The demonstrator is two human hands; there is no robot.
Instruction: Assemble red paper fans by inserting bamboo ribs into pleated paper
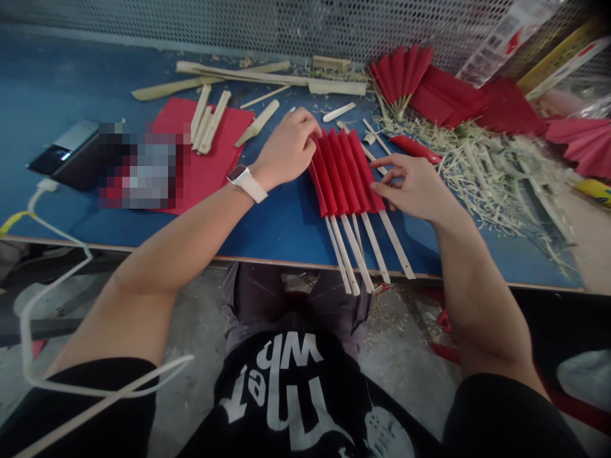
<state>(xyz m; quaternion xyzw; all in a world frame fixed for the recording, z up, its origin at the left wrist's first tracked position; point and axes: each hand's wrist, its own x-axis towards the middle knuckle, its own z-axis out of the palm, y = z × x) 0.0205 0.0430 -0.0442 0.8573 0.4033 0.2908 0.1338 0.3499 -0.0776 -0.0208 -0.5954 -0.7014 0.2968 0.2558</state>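
Note:
A red pleated paper fan (pixel 341 172) lies on the blue table, with several pale flat bamboo ribs (pixel 377 245) sticking out below it past the table's front edge. Some ribs have a small dark hole near the lower end. My left hand (pixel 293 145), wearing a white-strapped watch (pixel 248 181), is closed at the fan's upper left corner, its fingertips partly hidden. At the fan's right edge is my right hand (pixel 410 187), thumb and bent fingers pinching lightly at the last fold. Just beyond the right hand rests a red-handled tool (pixel 416 149).
Bamboo shavings (pixel 496 184) heap on the right. A finished-looking red fan (pixel 401 76) and a plastic bottle (pixel 508 41) stand by the mesh panel. Bamboo strips (pixel 248 76) lie at the back. Red paper sheets (pixel 210 172) carry bamboo pieces on the left; a white cable (pixel 62 238) hangs nearby.

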